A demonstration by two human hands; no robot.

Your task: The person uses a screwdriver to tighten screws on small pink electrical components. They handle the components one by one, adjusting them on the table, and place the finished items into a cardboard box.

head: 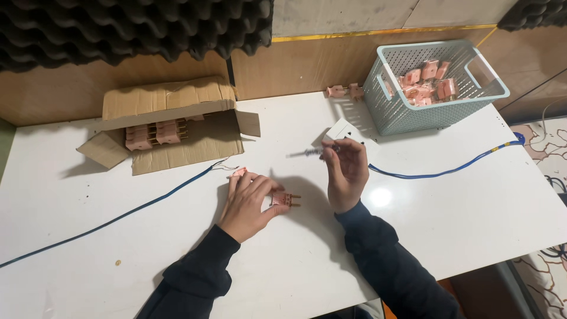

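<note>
1. Your left hand (247, 201) lies flat over a pink plug (282, 199) on the white table (460, 207). Its fingers close loosely on the plug's body, and the two brass pins stick out past your thumb, toward your right hand.
2. Your right hand (345, 174) pinches a thin screwdriver (312, 152) at the fingertips, its tip pointing left, above and beyond the plug. The handle is mostly hidden by your fingers, so it may be another slim tool.
3. To do this well, press the plug firmly to the table so it cannot roll, and bring the tip down square to the screw, not slanted.
4. The bare end of the blue cable (147, 204) lies just beyond your left fingertips; keep its strands clear of your palm.
5. A second stretch of blue cable (449, 172) runs off from your right wrist toward the table's far right edge.
6. The open cardboard box (171, 121), up and left of your left hand, holds a row of pink plugs under its flap.
7. The pale blue basket (384, 100), up and right of your right hand, holds a loose pile of pink plugs.
8. Two more plugs (345, 91) lie on the table just left of the basket.
</note>
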